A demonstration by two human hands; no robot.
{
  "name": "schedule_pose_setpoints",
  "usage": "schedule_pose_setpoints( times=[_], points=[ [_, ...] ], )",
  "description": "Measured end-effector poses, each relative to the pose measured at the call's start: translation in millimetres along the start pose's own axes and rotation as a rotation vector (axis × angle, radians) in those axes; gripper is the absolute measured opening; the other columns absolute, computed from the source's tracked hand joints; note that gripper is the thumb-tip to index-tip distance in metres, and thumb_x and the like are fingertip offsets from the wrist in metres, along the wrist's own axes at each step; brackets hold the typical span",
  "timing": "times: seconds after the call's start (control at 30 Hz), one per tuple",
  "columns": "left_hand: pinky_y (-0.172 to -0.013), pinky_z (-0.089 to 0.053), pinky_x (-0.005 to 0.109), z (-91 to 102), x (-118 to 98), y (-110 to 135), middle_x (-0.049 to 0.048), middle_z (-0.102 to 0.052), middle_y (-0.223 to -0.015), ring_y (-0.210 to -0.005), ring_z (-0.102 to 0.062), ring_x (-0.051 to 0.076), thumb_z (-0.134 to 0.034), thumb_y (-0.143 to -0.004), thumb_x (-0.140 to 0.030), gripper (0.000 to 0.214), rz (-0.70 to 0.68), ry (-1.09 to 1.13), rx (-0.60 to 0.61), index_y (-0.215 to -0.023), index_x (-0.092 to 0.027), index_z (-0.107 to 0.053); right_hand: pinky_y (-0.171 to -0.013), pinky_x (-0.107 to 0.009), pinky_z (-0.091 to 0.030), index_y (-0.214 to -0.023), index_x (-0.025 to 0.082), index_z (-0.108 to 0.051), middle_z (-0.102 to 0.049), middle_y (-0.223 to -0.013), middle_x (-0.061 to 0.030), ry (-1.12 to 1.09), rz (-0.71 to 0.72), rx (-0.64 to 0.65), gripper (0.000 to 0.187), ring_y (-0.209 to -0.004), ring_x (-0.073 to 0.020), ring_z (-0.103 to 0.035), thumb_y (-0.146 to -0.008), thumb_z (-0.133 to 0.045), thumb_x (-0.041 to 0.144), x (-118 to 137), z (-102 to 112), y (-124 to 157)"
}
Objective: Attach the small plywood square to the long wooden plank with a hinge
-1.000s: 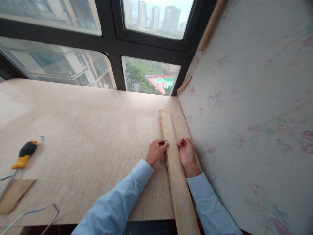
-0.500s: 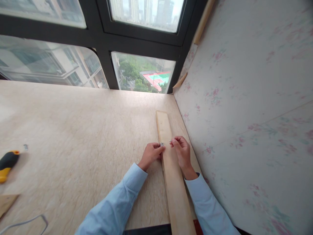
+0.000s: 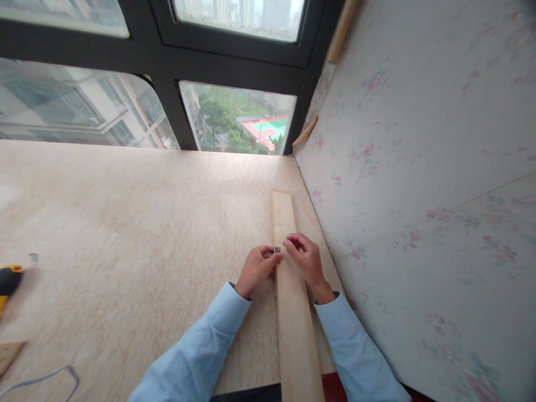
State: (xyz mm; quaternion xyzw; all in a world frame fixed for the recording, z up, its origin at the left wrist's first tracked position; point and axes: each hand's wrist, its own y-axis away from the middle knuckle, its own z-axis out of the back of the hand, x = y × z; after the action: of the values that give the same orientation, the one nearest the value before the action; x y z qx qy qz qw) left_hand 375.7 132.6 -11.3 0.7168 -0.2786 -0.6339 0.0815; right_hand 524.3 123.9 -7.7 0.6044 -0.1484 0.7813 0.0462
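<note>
Pinched between the thumb and fingers of the left hand (image 3: 255, 269): a small metal fitting (image 3: 276, 250), at the left edge of the long wooden board (image 3: 294, 318). Gripped in the fingertips of the right hand (image 3: 305, 258), just beside: a slim metal piece (image 3: 285, 240), perhaps a screw. Best to brace the fitting firmly against the wood — and line up both pieces before pressing. Underneath, a marble-patterned tabletop (image 3: 138, 257), with the board laid lengthwise near the floral wallpaper (image 3: 435, 145) and jutting past the near edge. Far left, a black-and-yellow tool handle (image 3: 8, 282) and a pale cable (image 3: 44, 381); ahead, a dark window frame (image 3: 234, 66).
</note>
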Motion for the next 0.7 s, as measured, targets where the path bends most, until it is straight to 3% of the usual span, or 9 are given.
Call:
schedule_pose_setpoints(
  times=[0.17, 0.4, 0.7],
  points=[
    [-0.057, -0.051, 0.026, -0.4, 5.0, 0.1, 0.0066, -0.071, -0.078, -0.070, -0.067, 0.019, -0.081, -0.072, -0.033, 0.036, -0.022, -0.007, -0.037, -0.099, -0.016, -0.064, -0.055, -0.026, -0.041, -0.080, 0.024, -0.076, -0.072, -0.072, 0.0003, 0.104, 0.062, 0.105, 0.006, -0.058, -0.0134, -0.054, -0.079, -0.071, 0.026, -0.7, 8.5, -2.8],
    [-0.056, -0.047, 0.024, -2.3, 9.6, 0.2, 0.0046, -0.070, -0.076, -0.064, -0.064, 0.017, -0.079, -0.073, -0.034, 0.034, -0.082, -0.064, -0.088, -0.099, -0.016, -0.065, -0.058, -0.027, -0.044, -0.077, 0.026, -0.079, -0.073, -0.073, -0.0010, 0.064, 0.089, 0.157, 0.007, -0.059, -0.0148, -0.056, -0.077, -0.072, 0.026, 0.2, 5.8, -3.1],
    [-0.061, -0.049, 0.025, -4.5, 7.8, 3.3, 0.0049, -0.069, -0.074, -0.071, -0.066, 0.019, -0.078, -0.073, -0.030, 0.029, -0.122, -0.097, -0.120, -0.097, -0.016, -0.067, -0.060, -0.028, -0.044, -0.079, 0.029, -0.080, -0.069, -0.073, -0.0008, 0.086, 0.151, 0.230, 0.008, -0.064, -0.0160, -0.059, -0.079, -0.073, 0.025, -4.4, 11.1, -6.9]
  ],
)
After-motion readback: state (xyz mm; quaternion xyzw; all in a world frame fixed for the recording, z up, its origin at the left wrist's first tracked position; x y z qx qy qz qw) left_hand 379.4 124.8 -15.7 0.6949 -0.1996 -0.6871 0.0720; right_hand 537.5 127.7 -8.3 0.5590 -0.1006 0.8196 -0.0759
